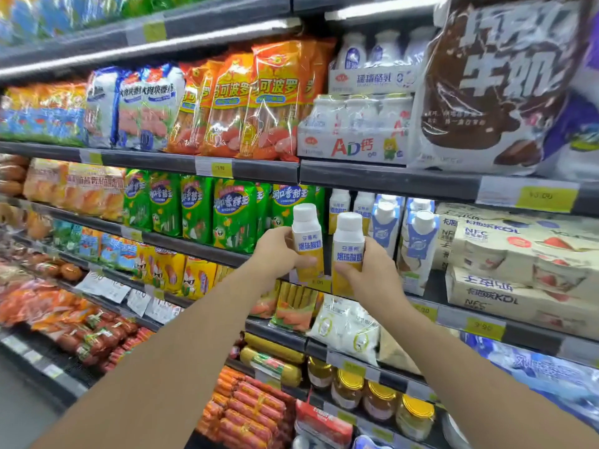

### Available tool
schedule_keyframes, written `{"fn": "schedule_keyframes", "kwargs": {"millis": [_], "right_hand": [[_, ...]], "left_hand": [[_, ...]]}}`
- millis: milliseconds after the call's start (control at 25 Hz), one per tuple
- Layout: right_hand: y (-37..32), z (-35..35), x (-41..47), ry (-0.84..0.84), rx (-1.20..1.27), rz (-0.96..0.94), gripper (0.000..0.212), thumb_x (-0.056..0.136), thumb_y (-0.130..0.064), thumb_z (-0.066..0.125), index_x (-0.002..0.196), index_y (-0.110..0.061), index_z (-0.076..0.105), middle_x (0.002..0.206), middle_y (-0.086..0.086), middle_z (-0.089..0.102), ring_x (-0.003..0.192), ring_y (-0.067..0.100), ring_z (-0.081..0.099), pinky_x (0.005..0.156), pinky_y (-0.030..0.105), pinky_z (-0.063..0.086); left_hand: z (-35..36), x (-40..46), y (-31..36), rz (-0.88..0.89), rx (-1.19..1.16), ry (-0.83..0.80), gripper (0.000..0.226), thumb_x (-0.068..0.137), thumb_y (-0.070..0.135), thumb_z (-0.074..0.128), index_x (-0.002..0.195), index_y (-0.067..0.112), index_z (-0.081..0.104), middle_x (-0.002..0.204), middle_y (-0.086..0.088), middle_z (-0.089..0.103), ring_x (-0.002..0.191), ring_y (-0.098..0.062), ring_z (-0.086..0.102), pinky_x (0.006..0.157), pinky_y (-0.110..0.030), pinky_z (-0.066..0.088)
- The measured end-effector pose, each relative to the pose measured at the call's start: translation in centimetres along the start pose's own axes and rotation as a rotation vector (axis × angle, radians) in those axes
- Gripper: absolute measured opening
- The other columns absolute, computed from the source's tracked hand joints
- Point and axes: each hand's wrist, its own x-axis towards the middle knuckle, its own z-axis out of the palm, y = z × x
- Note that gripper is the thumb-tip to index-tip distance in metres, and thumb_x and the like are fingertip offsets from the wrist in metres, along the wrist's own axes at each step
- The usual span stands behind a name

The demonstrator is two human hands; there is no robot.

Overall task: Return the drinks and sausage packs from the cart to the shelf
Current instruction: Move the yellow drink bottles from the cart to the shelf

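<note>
Bottles, two yellow-and-white drinks, were held upright before the shelf, left hand wrapping one bottle, right hand the other, fingers closed mid-body; likely rigid, light, smooth-labelled, best gripped below caps.

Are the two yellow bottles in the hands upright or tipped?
Upright: both yellow bottles, left and right, have white caps on top, each gripped by one hand.
</note>
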Motion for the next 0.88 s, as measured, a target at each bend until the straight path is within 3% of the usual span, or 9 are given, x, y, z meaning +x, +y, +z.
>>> {"fn": "schedule_keyframes", "kwargs": {"millis": [120,240,440,520,640,760,880], "right_hand": [[0.5,1.4,1.6,0.020,0.018,0.016,0.040,0.089,-0.015,0.070,0.112,-0.032,0.042,0.108,-0.004,0.062,0.100,0.016,0.059,0.079,0.030,0.047],[1.1,3.5,3.0,0.059,-0.010,0.001,0.039,0.090,-0.012,0.066,0.112,-0.033,0.042,0.106,-0.007,0.061,0.097,0.012,0.060,0.079,0.033,0.052],[2.0,6.3,5.7,0.241,-0.180,0.082,0.044,0.089,-0.008,0.064,0.119,-0.029,0.040,0.104,-0.008,0.055,0.095,0.013,0.055,0.077,0.031,0.050],[2.1,7.3,6.9,0.304,-0.185,0.161,0.044,0.088,-0.006,0.064,0.116,-0.029,0.039,0.103,-0.007,0.055,0.096,0.016,0.057,0.076,0.034,0.051],[2.4,8.6,8.2,0.399,-0.238,0.187,0.049,0.086,-0.008,0.066,0.119,-0.028,0.037,0.110,-0.003,0.056,0.104,0.018,0.056,0.088,0.042,0.053],[2.4,9.5,9.4,0.479,-0.285,0.181,0.053,0.083,-0.004,0.066,0.121,-0.026,0.035,0.113,-0.001,0.055,0.108,0.019,0.056,0.093,0.044,0.052],[2.4,9.7,10.5,0.512,-0.365,0.226,0.057,0.081,-0.007,0.066,0.126,-0.021,0.034,0.118,0.003,0.056,0.111,0.022,0.058,0.095,0.044,0.053]], "left_hand": [[0.6,2.8,0.1,0.000,0.045,-0.002,0.052,0.068,0.005,0.087,0.114,0.013,0.065,0.097,-0.001,0.073,0.091,-0.019,0.068,0.086,-0.041,0.056],[1.3,6.3,0.0,0.043,0.137,-0.015,0.046,0.067,0.010,0.088,0.107,0.014,0.066,0.094,0.000,0.071,0.084,-0.017,0.065,0.080,-0.037,0.054],[3.0,11.6,0.0,0.157,0.251,-0.076,0.049,0.063,0.016,0.090,0.105,0.013,0.066,0.099,-0.004,0.072,0.092,-0.023,0.066,0.087,-0.043,0.056],[3.7,13.0,-0.6,0.208,0.300,-0.111,0.044,0.067,0.018,0.086,0.104,0.015,0.064,0.098,-0.002,0.071,0.091,-0.023,0.065,0.085,-0.042,0.056],[4.2,14.4,-1.8,0.259,0.351,-0.085,0.031,0.075,0.013,0.074,0.104,0.018,0.061,0.100,-0.003,0.069,0.092,-0.026,0.065,0.081,-0.041,0.056],[3.9,14.4,-2.2,0.313,0.390,-0.064,0.028,0.082,0.009,0.065,0.108,0.015,0.059,0.100,-0.001,0.063,0.089,-0.022,0.058,0.069,-0.031,0.043],[3.6,14.3,-2.4,0.355,0.394,-0.073,0.030,0.084,0.015,0.069,0.112,0.016,0.058,0.106,-0.003,0.065,0.083,-0.017,0.049,0.063,-0.028,0.032]]}}
